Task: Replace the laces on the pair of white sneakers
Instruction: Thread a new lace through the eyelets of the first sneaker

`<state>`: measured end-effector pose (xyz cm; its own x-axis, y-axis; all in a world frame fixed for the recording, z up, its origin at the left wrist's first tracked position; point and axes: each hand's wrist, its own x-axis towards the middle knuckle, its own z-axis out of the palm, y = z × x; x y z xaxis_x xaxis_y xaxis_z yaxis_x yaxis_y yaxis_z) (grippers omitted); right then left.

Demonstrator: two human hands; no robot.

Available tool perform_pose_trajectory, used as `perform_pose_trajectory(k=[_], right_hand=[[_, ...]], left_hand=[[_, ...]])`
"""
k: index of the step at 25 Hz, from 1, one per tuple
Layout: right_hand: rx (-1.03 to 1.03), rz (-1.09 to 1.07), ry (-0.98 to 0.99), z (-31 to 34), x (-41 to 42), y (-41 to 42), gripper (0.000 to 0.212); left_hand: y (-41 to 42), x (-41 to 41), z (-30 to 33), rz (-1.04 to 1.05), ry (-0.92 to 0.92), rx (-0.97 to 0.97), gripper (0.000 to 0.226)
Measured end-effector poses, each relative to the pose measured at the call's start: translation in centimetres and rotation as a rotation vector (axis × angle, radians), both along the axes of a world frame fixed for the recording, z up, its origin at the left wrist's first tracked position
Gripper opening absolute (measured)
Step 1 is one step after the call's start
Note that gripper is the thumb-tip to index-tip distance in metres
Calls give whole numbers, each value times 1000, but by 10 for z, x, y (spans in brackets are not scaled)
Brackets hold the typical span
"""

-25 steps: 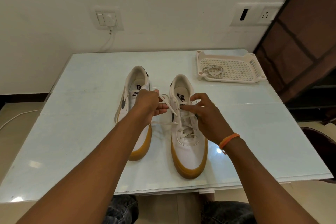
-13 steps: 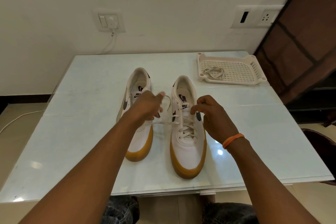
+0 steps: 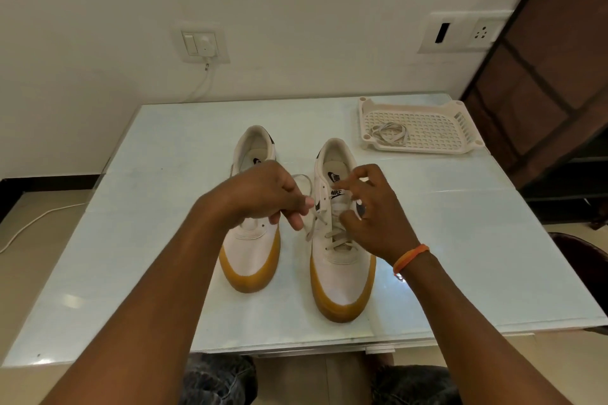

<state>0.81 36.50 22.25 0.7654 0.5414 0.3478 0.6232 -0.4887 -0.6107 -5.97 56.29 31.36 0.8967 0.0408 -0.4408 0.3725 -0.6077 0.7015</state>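
**Lace end drawn across on the right-hand sneaker**

Both hands have dropped closer together since a second ago: the left hand has slid in from over the left sneaker toward the gap between the shoes, and the right hand has come down onto the tongue of the right sneaker.

Fingers of the left hand are curled and pinch a run of the lace, which slants from that pinch down to the eyelets. At the right hand, thumb and fingers are bent over the upper eyelets; whether they pinch the lace or only steady the tongue cannot be told (the knuckles hide it).

By my judgement the step in hand is threading the upper rows of the right sneaker, with the lower rows crossed already. Next comes finding the free eyelet and feeding the tip through without twisting.

The left sneaker shows no lace. Another lace lies coiled in the white tray at the table's far corner.
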Motion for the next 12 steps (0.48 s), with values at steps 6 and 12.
perform_pose_trajectory(k=[6,12], right_hand=[[165,229,247,22,-45,32,16],[-431,378,105,-4,-51,28,26]], left_hand=[[2,-17,43,231,-298,-418,17],[5,-17,43,460,-497,-863,24]])
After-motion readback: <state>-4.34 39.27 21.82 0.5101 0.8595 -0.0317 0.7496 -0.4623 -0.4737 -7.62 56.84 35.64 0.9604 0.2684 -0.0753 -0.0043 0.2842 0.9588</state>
